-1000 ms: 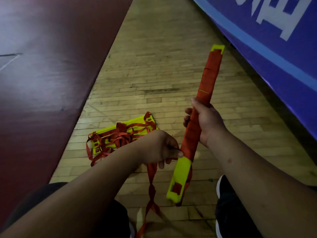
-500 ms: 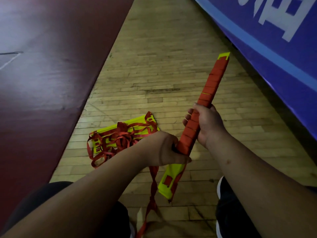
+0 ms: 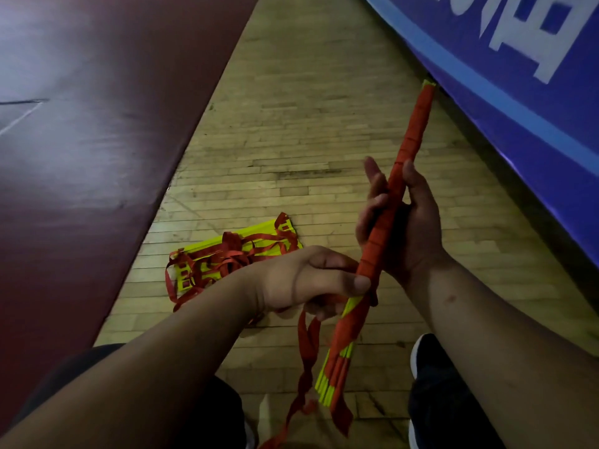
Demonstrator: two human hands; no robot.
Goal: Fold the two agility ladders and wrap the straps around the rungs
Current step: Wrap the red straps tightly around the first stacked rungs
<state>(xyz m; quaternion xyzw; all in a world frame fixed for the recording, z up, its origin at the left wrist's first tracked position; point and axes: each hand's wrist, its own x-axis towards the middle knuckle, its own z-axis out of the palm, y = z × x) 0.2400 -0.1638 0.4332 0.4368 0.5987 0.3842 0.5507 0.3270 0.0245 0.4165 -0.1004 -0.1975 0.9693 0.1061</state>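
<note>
First ladder (image 3: pixel 393 209), centre-right: rungs stacked, strap (image 3: pixel 416 131) wound over most of it, lower yellow end bare, strap tail (image 3: pixel 306 361) hanging loose. Long axis runs lower-centre to upper-right; your right grip (image 3: pixel 408 228) curls round its middle, left grip (image 3: pixel 308 280) pinches the strap at the wrap edge. Second ladder (image 3: pixel 233 257), centre-left on the floor (image 3: pixel 324 124), looks folded but unwrapped.

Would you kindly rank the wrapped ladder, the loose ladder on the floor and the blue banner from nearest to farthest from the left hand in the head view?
1. The wrapped ladder: gripped by the left hand itself.
2. The loose ladder: on the floor just beyond, to the left.
3. The blue banner: far off on the right.
</note>
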